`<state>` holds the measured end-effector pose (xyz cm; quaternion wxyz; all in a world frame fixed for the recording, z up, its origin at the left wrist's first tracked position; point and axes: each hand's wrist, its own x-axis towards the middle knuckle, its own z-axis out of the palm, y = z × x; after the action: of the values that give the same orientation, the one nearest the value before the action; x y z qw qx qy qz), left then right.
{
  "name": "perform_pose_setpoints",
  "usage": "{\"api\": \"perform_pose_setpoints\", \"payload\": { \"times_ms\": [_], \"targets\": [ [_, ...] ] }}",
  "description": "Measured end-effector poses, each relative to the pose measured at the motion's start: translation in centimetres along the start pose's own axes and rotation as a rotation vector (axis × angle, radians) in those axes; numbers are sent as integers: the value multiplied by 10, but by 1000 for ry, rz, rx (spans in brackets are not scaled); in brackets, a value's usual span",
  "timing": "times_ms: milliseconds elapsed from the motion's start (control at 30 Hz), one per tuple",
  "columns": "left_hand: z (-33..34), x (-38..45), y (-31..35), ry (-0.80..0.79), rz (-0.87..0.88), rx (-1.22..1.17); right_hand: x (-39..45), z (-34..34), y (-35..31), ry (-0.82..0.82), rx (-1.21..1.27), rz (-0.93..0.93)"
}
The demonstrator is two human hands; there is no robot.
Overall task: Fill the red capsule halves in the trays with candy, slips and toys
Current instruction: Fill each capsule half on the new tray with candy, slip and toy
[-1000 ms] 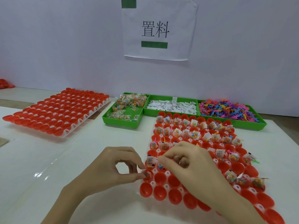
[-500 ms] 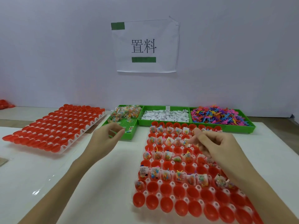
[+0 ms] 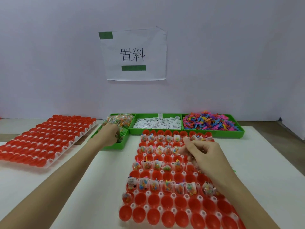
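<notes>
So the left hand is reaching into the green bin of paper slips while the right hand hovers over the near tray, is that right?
Not quite. In the head view the left hand is in the candy bin, not the slips bin. The right hand is over the near tray.

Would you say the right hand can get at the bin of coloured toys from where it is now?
Probably yes: the right hand hovers over the near tray, and nothing stands between it and the toy bin just beyond.

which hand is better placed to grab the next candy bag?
Left. The left hand is already in the green candy tray, fingers among the candy bags. The right hand is over the capsule tray, farther off.
</notes>
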<state>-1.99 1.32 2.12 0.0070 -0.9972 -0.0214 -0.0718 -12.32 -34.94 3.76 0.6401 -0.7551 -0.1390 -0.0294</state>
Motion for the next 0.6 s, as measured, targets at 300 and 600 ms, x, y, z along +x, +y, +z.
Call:
{"api": "perform_pose_setpoints", "payload": {
  "times_ms": [300, 600],
  "targets": [
    [7, -15, 5, 279, 16, -149, 1, -7, -1, 45, 3, -22],
    [-23, -78, 78, 580, 61, -1099, 3, -13, -2, 105, 22, 12]
  ]
}}
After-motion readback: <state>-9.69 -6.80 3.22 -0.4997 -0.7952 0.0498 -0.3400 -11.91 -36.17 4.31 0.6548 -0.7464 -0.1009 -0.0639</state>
